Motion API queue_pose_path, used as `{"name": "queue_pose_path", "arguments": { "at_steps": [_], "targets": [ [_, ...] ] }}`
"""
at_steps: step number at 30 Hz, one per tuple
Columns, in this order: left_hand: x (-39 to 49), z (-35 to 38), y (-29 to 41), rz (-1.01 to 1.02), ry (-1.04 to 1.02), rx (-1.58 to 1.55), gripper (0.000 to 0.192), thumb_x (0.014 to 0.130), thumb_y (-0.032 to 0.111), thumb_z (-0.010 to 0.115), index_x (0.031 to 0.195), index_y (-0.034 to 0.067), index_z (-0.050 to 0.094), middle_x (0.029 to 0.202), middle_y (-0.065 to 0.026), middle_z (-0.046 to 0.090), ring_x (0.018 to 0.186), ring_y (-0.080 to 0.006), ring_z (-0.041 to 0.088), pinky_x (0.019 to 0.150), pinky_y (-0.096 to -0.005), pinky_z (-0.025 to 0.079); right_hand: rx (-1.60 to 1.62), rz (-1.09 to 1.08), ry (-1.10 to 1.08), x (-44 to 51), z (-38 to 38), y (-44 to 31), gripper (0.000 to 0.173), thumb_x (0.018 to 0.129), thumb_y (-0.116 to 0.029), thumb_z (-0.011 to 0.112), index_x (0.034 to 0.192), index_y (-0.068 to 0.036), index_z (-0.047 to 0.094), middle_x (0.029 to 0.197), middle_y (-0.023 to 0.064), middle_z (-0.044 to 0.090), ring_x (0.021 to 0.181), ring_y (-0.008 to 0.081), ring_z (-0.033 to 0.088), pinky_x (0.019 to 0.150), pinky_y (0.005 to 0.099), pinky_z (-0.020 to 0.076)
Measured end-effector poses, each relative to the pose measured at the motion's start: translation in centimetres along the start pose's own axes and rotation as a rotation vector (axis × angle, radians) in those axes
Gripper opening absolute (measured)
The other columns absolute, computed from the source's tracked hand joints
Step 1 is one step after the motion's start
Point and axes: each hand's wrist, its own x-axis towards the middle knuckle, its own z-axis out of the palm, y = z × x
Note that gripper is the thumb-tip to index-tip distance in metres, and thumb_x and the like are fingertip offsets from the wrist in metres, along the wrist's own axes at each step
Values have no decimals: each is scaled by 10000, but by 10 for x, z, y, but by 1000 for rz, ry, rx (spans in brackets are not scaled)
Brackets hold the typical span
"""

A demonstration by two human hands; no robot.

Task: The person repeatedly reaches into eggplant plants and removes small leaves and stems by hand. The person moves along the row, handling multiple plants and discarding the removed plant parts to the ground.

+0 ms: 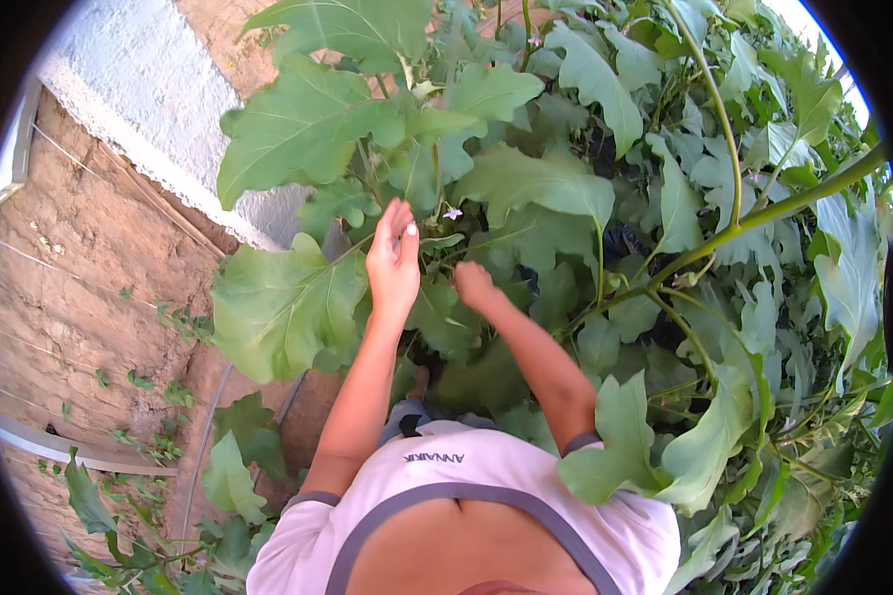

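Large lobed leaves of an eggplant plant spread before me. My left hand is raised among them, fingers extended upward and thumb apart, with nothing visible in it. Beside it on the left hangs a broad leaf on its stalk. A small pale purple flower shows just right of my left fingertips. My right hand is lower and to the right, its fingers curled in towards the stems. Whether it grips a stem is hidden by the hand itself and the foliage.
A thick green branch slants across the right side, above dense foliage. On the left, a white rough-surfaced wall borders bare brown soil. Thin irrigation tubing runs along the ground, with small weeds nearby.
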Motion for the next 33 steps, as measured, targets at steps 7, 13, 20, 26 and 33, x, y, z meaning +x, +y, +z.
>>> {"name": "queue_pose_path", "arguments": {
  "at_steps": [7, 13, 20, 26, 33],
  "targets": [
    [104, 27, -23, -71, -102, 344, 403, 950, 128, 507, 1313, -35, 440, 1294, -196, 531, 1158, -203, 541, 961, -316, 430, 102, -729, -451, -34, -96, -42, 299, 745, -265, 685, 918, -22, 656, 823, 176, 654, 738, 310, 640, 648, 428, 495],
    [112, 46, -19, 37, -237, -1, 334, 918, 131, 585, 1195, -54, 564, 1074, -96, 659, 956, -127, 600, 874, -279, 466, 441, -320, 920, -6, -220, -79, 376, 785, -62, 681, 1154, -47, 612, 795, 130, 620, 645, 257, 616, 610, 361, 488],
    [101, 60, -38, 101, -246, 154, 203, 895, 107, 611, 958, -86, 615, 898, -104, 663, 807, -130, 619, 717, -276, 499, 225, -341, 1131, -11, -191, -65, 104, 753, -80, 685, 842, -42, 648, 776, 127, 618, 653, 331, 614, 578, 407, 491],
    [95, 68, -40, 97, -292, -74, 248, 910, 52, 588, 1107, -43, 472, 979, -97, 613, 874, -159, 621, 779, -281, 507, 392, -69, 684, -18, -134, -29, 334, 700, -159, 755, 952, 22, 634, 759, 171, 660, 640, 302, 657, 661, 396, 518],
    [70, 72, -32, -94, -515, -159, 247, 959, 241, 543, 1103, 42, 517, 1206, -135, 566, 1081, -225, 574, 943, -398, 474, 890, -439, 1160, -16, -242, -74, 797, 768, 11, 643, 1429, 14, 198, 892, 100, 639, 780, 200, 626, 716, 327, 521]
  ]
}}
